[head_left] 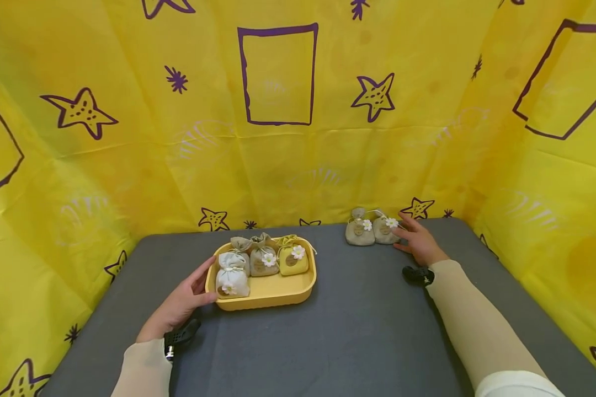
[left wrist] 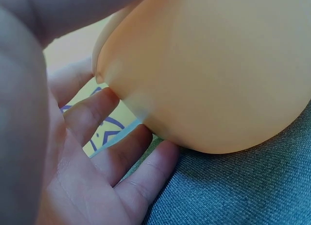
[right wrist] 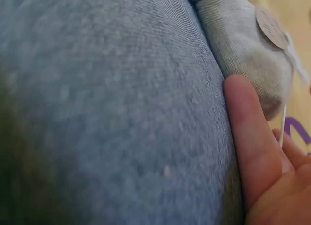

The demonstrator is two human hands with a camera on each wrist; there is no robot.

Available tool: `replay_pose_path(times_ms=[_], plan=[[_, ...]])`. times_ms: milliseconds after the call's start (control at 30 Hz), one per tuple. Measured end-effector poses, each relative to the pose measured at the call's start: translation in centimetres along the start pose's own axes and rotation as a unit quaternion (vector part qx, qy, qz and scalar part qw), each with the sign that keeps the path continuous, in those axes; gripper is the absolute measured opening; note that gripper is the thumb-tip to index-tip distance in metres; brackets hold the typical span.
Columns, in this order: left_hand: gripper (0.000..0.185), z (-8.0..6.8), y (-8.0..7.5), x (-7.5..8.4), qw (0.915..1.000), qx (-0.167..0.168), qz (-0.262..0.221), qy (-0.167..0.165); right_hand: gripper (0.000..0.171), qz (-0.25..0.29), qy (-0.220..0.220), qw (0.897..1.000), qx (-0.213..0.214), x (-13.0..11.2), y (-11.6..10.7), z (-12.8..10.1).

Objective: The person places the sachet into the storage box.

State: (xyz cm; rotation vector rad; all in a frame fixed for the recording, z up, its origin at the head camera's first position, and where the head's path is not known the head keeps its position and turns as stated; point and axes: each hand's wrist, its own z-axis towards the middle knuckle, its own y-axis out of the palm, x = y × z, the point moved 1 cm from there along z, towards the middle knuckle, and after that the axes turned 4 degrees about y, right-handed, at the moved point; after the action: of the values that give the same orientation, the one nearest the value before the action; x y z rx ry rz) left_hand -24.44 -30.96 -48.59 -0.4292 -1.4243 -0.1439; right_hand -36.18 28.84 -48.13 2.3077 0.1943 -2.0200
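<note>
My left hand (head_left: 181, 300) holds the left end of a yellow oblong basket (head_left: 278, 299), thumb at its front corner and fingers along the back one. Up close, the fingertips meet the smooth wall of the basket (left wrist: 218, 79). Inside it sit a whitish drawstring pouch (head_left: 232, 278), a taupe pouch (head_left: 264, 266) and a yellow pouch (head_left: 294, 264), with another taupe one partly hidden behind the whitish. My right hand (head_left: 422, 242) is beside the right-hand grey-beige pouch (head_left: 384, 234), its fingers spread and thumb (right wrist: 245, 123) low against the cloth. A similar pouch (head_left: 360, 232) stands just left.
Dark grey cloth covers the table (head_left: 342, 331). A yellow fabric backdrop (head_left: 278, 165) with purple drawings rises behind the table and along both sides. Small white flowers and round tags decorate the pouches. Each wrist wears a black camera strap.
</note>
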Motion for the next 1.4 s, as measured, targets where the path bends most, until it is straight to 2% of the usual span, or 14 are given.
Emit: replay_pose_path(times_ms=[167, 400, 567, 700, 867, 1000, 1067, 1133, 1200, 1300, 1400], plan=[[0.086, 0.0, 0.0, -0.1, 1.0, -0.001, 0.0, -0.001, 0.071, -0.093, 0.002, 0.996, -0.001, 0.6, 0.3, 0.9], [0.086, 0.0, 0.0, -0.2, 1.0, 0.002, 0.004, -0.001, 0.062, -0.127, -0.003, 0.992, 0.023, 0.6, 0.6, 0.8], [0.086, 0.0, 0.1, -0.2, 1.0, -0.003, 0.002, 0.001, 0.051, -0.176, -0.016, 0.983, 0.053, 0.3, 0.7, 0.0], [0.087, 0.0, 0.1, -0.2, 1.0, -0.005, 0.0, 0.002, 0.045, -0.203, -0.015, 0.978, 0.055, 0.2, 0.9, -1.4], [0.087, 0.1, 0.0, -0.2, 1.0, -0.002, -0.004, 0.003, 0.042, -0.195, -0.014, 0.98, 0.043, 0.5, 1.3, -3.9], [0.087, 0.1, 0.0, -0.1, 1.0, -0.002, -0.004, -0.003, 0.032, -0.194, -0.011, 0.981, 0.022, 0.7, 2.4, -6.8], [0.086, 0.1, 0.0, -0.2, 1.0, -0.002, -0.005, -0.005, 0.028, -0.209, -0.011, 0.978, -0.001, 0.6, 3.0, -8.1], [0.086, 0.1, 0.0, -0.2, 1.0, -0.003, -0.006, -0.005, 0.03, -0.248, -0.021, 0.968, -0.029, 0.3, 3.4, -9.2], [0.086, 0.0, 0.0, -0.1, 1.0, 0.0, -0.008, -0.004, 0.039, -0.286, -0.038, 0.956, -0.061, -0.2, 3.4, -9.8], [0.086, 0.0, 0.0, -0.1, 0.9999, 0.002, -0.01, -0.002, 0.059, -0.343, -0.085, 0.931, -0.092, -0.9, 3.1, -10.0], [0.086, 0.0, 0.1, 0.0, 1.0, 0.001, -0.01, -0.003, 0.062, -0.383, -0.141, 0.905, -0.119, -1.2, 3.0, -9.9]])
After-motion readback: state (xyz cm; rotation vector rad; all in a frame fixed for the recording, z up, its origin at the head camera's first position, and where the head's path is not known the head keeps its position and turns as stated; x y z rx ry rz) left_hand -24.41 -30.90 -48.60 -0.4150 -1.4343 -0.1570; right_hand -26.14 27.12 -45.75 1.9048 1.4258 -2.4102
